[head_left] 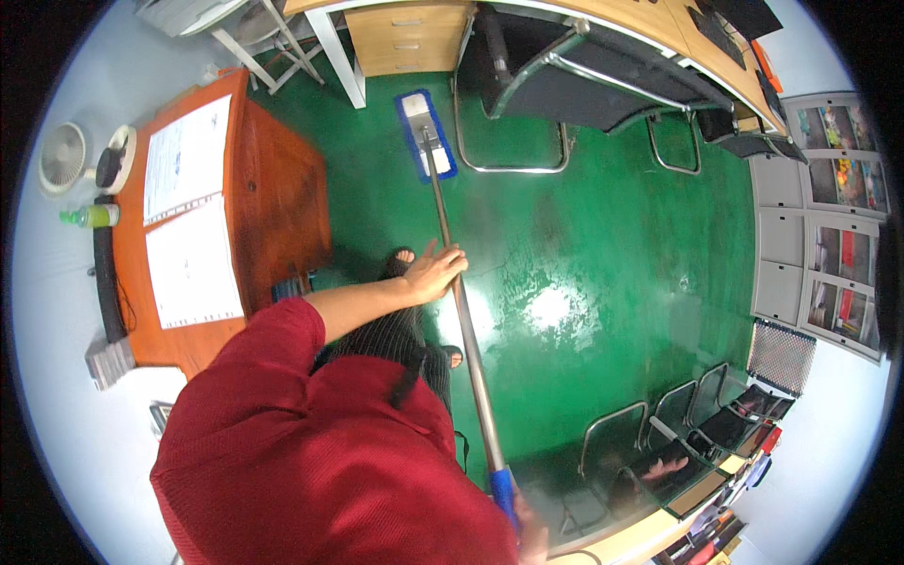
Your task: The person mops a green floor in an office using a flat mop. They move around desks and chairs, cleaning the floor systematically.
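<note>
A flat mop [415,109] with a white plate and blue fringed pad lies on the wet-looking green floor, in front of a wooden drawer unit. Its long metal pole [471,363] slants back toward me and ends in a blue grip [504,492]. Partway down the pole, my left hand [436,273] is closed around it. My right hand [532,535] is at the blue grip by the lower edge, closed on it; part of that hand is blurred and cut off.
Black chairs with metal frames [513,170] stand along the far desk [621,21]. More chairs [617,414] line the lower right. An orange-brown wooden desk [273,188] with papers [188,160] is on my left. Grey cabinets [780,235] stand at the right wall.
</note>
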The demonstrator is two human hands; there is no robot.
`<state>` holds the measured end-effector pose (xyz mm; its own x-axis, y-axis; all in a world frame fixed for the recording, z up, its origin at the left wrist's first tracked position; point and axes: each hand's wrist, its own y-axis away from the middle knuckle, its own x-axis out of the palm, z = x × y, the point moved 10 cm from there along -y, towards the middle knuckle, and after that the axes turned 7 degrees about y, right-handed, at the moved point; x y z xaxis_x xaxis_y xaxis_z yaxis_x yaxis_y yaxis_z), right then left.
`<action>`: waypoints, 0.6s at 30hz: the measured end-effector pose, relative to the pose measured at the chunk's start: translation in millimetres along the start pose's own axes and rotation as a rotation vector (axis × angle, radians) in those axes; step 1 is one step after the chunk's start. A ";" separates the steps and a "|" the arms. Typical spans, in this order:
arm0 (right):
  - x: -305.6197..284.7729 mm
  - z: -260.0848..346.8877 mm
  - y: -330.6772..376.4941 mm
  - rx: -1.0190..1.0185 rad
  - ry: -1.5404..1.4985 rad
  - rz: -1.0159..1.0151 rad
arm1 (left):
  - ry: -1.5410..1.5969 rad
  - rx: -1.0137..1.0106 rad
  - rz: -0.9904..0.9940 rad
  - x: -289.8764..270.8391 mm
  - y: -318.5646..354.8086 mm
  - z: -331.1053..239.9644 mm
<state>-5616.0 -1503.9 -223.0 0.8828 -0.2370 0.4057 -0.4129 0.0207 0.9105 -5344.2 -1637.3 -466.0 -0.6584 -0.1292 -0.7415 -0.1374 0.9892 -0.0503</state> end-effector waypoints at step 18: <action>126.4 107.5 -50.5 -0.227 1.278 -0.329 | -0.029 -0.080 0.276 -12.6 -99.5 90.0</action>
<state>-5507.6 -1639.4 -226.3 0.5739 0.8035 -0.1579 -0.2056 0.3280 0.9220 -5255.6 -1727.9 -511.8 -0.6575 0.1475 -0.7388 -0.0143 0.9780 0.2079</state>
